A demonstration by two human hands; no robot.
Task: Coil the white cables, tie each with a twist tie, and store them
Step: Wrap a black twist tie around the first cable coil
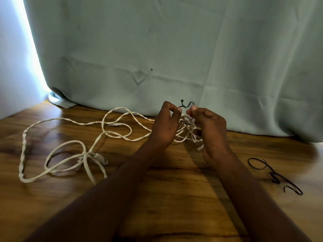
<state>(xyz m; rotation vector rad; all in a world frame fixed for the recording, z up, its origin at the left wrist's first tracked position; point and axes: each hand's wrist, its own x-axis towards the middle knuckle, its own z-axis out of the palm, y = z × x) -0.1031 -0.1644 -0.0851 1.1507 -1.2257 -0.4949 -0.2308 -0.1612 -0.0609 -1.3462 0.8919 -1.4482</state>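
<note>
hands: left (166, 123) and right (208, 126) pinch twist tie (186, 104) | over coiled white cable (187, 130)

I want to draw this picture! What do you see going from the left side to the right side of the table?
Loose white cables → left hand → black twist tie pinched between both hands → right hand → spare black twist ties.

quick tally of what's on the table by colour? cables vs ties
White cable bunches: 2, a coiled cable between the left hand and right hand, and loose cable tangled at left; strand count unclear.
Black twist ties: 3, one twist tie pinched by both hands, two spare ties at right.
Total: 5
</note>
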